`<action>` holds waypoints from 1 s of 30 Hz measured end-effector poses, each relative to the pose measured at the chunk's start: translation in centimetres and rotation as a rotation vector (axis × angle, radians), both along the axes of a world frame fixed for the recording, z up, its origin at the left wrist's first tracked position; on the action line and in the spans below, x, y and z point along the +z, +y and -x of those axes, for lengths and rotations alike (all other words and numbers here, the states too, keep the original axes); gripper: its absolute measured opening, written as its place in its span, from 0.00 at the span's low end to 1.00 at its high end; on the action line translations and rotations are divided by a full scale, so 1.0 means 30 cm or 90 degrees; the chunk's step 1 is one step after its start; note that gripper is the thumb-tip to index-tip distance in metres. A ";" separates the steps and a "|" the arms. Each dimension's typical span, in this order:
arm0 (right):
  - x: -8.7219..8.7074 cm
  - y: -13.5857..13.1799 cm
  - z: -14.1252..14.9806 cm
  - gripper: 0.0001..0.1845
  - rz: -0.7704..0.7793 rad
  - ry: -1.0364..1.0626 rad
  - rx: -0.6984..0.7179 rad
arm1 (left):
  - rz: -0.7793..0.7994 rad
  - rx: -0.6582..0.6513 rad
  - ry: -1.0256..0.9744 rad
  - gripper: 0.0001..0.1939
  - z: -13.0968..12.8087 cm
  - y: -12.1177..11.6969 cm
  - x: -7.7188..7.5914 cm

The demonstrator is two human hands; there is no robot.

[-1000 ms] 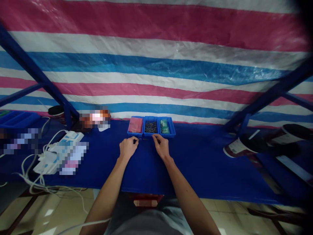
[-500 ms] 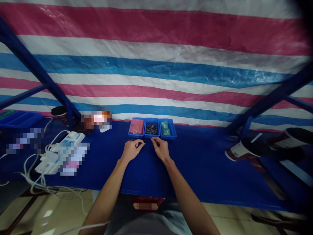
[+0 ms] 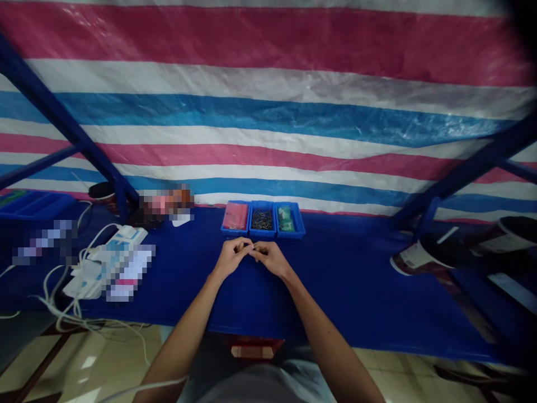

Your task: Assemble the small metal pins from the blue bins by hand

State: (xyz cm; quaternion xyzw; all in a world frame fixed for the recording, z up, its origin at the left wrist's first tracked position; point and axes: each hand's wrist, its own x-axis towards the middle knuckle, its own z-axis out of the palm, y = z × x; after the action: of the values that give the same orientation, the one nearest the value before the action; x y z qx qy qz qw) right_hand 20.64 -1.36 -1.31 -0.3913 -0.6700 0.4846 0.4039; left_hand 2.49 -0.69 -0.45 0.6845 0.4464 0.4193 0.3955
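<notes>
My left hand (image 3: 232,257) and my right hand (image 3: 271,258) meet fingertip to fingertip just in front of three small blue bins. Both are pinched closed. Whatever lies between the fingertips is too small and covered to make out; half a second ago a thin dark piece, like a screw, showed at my left fingertips. The left bin holds a pink-red packet (image 3: 236,216). Thin dark metal pieces like screws (image 3: 262,219) fill the middle bin. In the right bin are green-and-clear small packets (image 3: 285,218).
On the left lie a white power strip (image 3: 121,240) with tangled cables and a blue divided tray (image 3: 37,204). A dark cup with a label (image 3: 413,257) stands at the right, near a phone-like slab (image 3: 514,291). Blue frame posts (image 3: 423,218) rise on both sides before a striped sheet (image 3: 268,157).
My hands have come together from a small gap, the right one moving left, and their fingertips now meet. The thin dark piece at my left fingertips is now hidden.
</notes>
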 end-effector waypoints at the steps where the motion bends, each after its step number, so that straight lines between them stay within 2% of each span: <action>1: 0.004 0.000 0.000 0.19 0.001 0.005 0.000 | 0.005 0.000 -0.005 0.17 -0.001 0.000 0.002; 7: 0.030 -0.004 -0.003 0.21 0.003 0.008 0.005 | 0.016 -0.005 -0.015 0.16 -0.002 -0.001 0.007; 11: 0.024 -0.007 -0.004 0.21 -0.022 -0.024 -0.012 | 0.005 -0.001 0.009 0.17 0.003 0.002 -0.003; 17: -0.003 -0.015 0.002 0.13 -0.156 -0.169 -0.079 | -0.030 0.016 0.024 0.17 0.018 0.010 -0.016; 20: -0.007 -0.016 0.003 0.12 -0.179 -0.197 -0.094 | -0.037 0.016 0.033 0.16 0.023 0.007 -0.007; 26: 0.001 -0.009 -0.007 0.12 -0.206 -0.146 -0.181 | -0.030 -0.005 0.068 0.15 0.026 -0.001 0.009; 30: 0.013 -0.008 -0.010 0.12 -0.224 -0.106 -0.191 | -0.036 -0.016 0.100 0.16 0.024 0.001 0.000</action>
State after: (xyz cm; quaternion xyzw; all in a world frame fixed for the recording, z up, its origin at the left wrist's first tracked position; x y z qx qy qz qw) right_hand 20.95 -1.60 -0.92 -0.4484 -0.7098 0.2610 0.4765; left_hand 1.78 -0.65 -0.44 0.7319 0.4551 0.3718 0.3449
